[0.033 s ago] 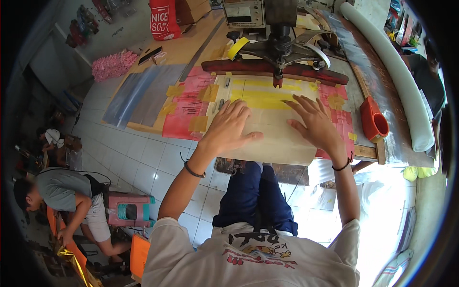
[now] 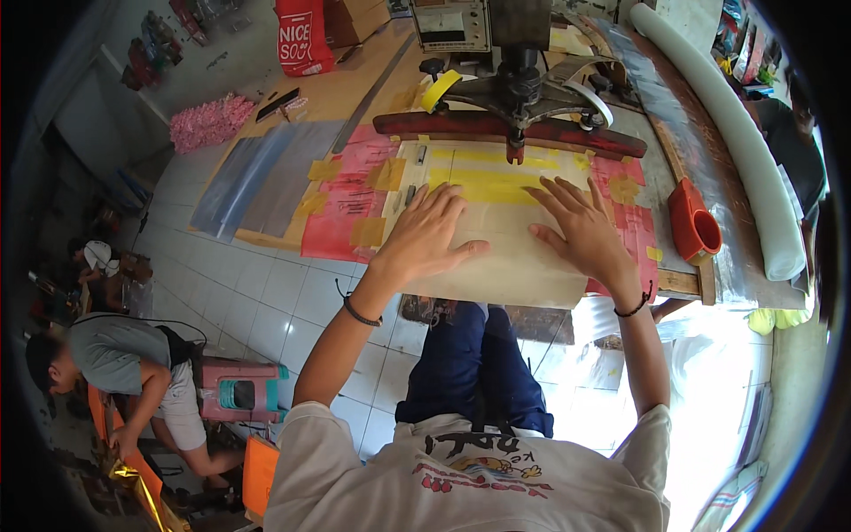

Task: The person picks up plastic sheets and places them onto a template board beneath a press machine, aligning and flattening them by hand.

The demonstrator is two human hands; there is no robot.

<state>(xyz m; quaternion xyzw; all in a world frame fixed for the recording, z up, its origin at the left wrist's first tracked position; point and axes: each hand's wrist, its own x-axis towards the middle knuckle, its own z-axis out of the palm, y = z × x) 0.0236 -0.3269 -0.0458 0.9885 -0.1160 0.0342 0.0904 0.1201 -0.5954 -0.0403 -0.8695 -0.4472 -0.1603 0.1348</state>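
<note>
Both hands lie palm down on a beige sheet (image 2: 496, 257) at the front of the work table. My left hand (image 2: 433, 235) rests on its left part with the fingers spread and the thumb pointing inward. Over on the right part, my right hand (image 2: 581, 226) is also spread, fingers pointing away from me. Neither hand grips anything. Yellow strips (image 2: 492, 184) run across the sheet just beyond my fingertips. Red plastic pieces with brown tape flank it, one on the left (image 2: 332, 213) and one on the right (image 2: 631, 222). Beyond it stands a machine's dark red bar (image 2: 443, 122).
A control box (image 2: 450, 27) stands behind the bar. At right are an orange-red holder (image 2: 693, 226) and a long white roll (image 2: 736, 133). Clear plastic sheets (image 2: 266, 177) and a pink bundle (image 2: 213, 122) lie left. A co-worker (image 2: 133, 363) bends over at lower left, beside a stool (image 2: 238, 390).
My right hand has shifted very slightly to the left on the sheet. The co-worker's hand at lower left has moved a little. My left hand stays in place.
</note>
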